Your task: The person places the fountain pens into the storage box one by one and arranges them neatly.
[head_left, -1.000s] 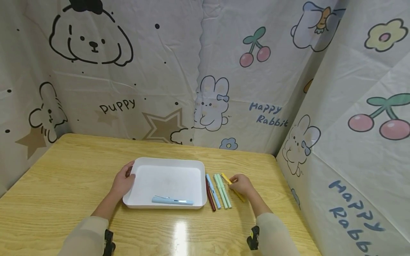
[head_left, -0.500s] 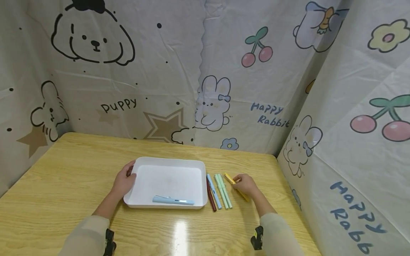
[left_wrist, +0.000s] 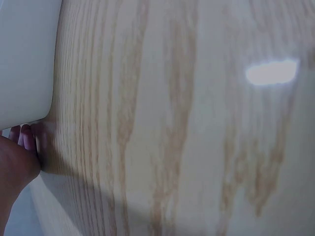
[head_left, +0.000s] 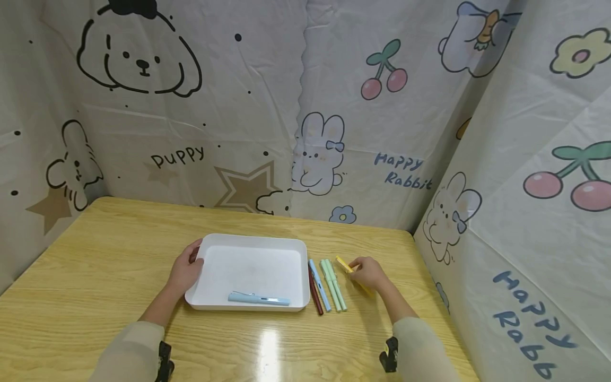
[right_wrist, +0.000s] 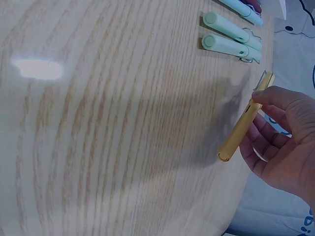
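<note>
My left hand (head_left: 187,269) holds the left side of a white tray (head_left: 250,262), fingers at the outer wall and thumb by the rim. A light blue pen (head_left: 258,300) with a metal clip lies inside along the tray's near side. Between thumb and fingers, my right hand (head_left: 368,272) pinches a yellow pen (right_wrist: 240,129) near its middle. That pen slants over the table and casts a shadow in the right wrist view. To the hand's left, two mint green pens (head_left: 333,285) lie side by side, then a blue pen (head_left: 320,285) and a dark red pen (head_left: 315,293) close to the tray.
The wooden table (head_left: 215,345) carries everything and reflects a bright light near its front. A printed cloth (head_left: 238,106) hangs behind the table's back edge, and another cloth side (head_left: 515,249) runs along the right.
My right hand has shifted a little to the right with the yellow pen, away from the green pens. The left hand keeps its hold on the tray. The head view has shifted slightly.
</note>
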A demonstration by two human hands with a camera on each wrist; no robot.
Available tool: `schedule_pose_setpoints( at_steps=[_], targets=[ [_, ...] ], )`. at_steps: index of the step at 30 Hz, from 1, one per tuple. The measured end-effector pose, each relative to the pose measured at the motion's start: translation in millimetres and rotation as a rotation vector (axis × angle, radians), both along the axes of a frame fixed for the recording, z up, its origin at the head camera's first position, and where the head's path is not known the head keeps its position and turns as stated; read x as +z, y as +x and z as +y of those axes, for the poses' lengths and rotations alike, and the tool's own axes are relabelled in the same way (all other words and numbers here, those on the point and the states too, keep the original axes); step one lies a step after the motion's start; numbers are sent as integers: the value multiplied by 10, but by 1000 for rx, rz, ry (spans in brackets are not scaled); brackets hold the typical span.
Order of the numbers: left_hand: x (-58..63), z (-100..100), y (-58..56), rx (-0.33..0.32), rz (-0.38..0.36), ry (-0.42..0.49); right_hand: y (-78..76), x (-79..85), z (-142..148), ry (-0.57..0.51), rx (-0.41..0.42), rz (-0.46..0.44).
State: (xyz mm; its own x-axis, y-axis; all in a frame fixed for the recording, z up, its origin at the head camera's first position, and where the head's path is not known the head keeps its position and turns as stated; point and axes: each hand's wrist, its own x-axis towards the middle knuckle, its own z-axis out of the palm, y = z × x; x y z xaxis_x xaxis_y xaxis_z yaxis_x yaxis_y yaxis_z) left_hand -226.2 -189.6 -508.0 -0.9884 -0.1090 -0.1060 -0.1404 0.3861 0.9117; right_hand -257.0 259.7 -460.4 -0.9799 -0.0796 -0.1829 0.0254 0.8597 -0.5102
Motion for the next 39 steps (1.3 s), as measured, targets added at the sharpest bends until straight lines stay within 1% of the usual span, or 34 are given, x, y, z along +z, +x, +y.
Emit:
schedule_pose_setpoints(
  at_steps=[9,15,22,27,39],
  targets=[
    [-12,-7,-6,9,10,17,-19,48,-8,8,40,22],
    [-16,-8,-11,10,12,22,-5,89,-18,12,43,17],
    [-33,-20,-15,15,7,28,3,130,-43,41,78,17],
    [-42,-22,-18,15,25,34,-1,159,-77,50,97,21],
    [-10,-8,15,33,45,74,-4,212,-193,60,149,39]
  ],
)
